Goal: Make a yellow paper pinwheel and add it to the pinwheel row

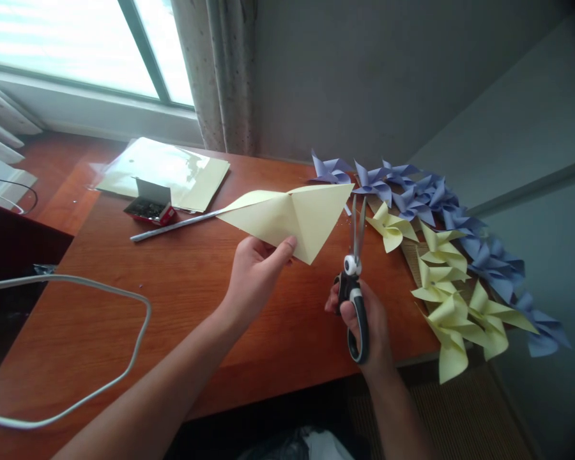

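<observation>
The left hand (255,271) pinches the paper (282,220) by its 6 o'clock edge, thumb on top and fingers beneath, holding it above the table (186,281). The right hand (374,319) is wrapped around the handles of the scissors (351,281), which lie at 4 o'clock from the paper; the blades stand narrowly apart, tips toward 12, just beside the paper's right corner. From the paper, yellow pinwheels (441,284) sit between 3 and 4 o'clock, with blue pinwheels (414,203) curving beyond them from 2. A stick (177,226) and an open box (167,218) lie at 9, a stack (206,182) of sheets at 10, and a cable (148,310) at 8.
</observation>
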{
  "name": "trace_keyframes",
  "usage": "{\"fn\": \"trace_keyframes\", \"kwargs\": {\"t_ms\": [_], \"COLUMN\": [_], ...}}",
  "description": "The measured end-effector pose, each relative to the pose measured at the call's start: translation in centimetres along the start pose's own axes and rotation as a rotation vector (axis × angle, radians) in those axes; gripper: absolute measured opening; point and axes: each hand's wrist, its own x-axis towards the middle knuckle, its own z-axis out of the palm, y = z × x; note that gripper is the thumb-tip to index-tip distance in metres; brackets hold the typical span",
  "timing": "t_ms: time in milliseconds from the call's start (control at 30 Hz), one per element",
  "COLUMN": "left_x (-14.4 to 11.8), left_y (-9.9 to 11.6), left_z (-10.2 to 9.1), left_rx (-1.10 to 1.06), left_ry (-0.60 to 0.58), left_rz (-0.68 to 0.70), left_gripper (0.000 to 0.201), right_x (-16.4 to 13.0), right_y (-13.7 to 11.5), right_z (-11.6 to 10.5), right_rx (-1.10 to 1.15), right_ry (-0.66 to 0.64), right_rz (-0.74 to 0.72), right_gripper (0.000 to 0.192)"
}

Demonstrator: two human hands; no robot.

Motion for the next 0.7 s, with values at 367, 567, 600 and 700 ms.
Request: {"fn": "trace_keyframes", "kwargs": {"t_ms": [367, 567, 600, 700], "left_x": [-0.3, -0.6, -0.6, -0.7], "left_y": [0.6, 0.6, 0.7, 0.7], "left_z": [0.4, 0.8, 0.9, 0.9], "left_rx": [0.019, 0.024, 0.027, 0.028], "left_ry": [0.019, 0.015, 0.018, 0.02], "left_rz": [0.054, 0.057, 0.059, 0.061], "left_gripper": [0.026, 0.027, 0.027, 0.027], "right_x": [-3.3, -2.6, -2.5, -2.2], "right_y": [-0.7, -0.9, -0.8, -0.5], "right_z": [-2.1, -0.8, -0.6, -0.2], "right_rx": [-0.194, -0.109, -0.097, -0.074], "right_ry": [-0.294, -0.313, -0.314, -0.32], "right_rz": [0.247, 0.265, 0.264, 0.258], "right_gripper": [0.045, 0.048, 0.049, 0.049]}}
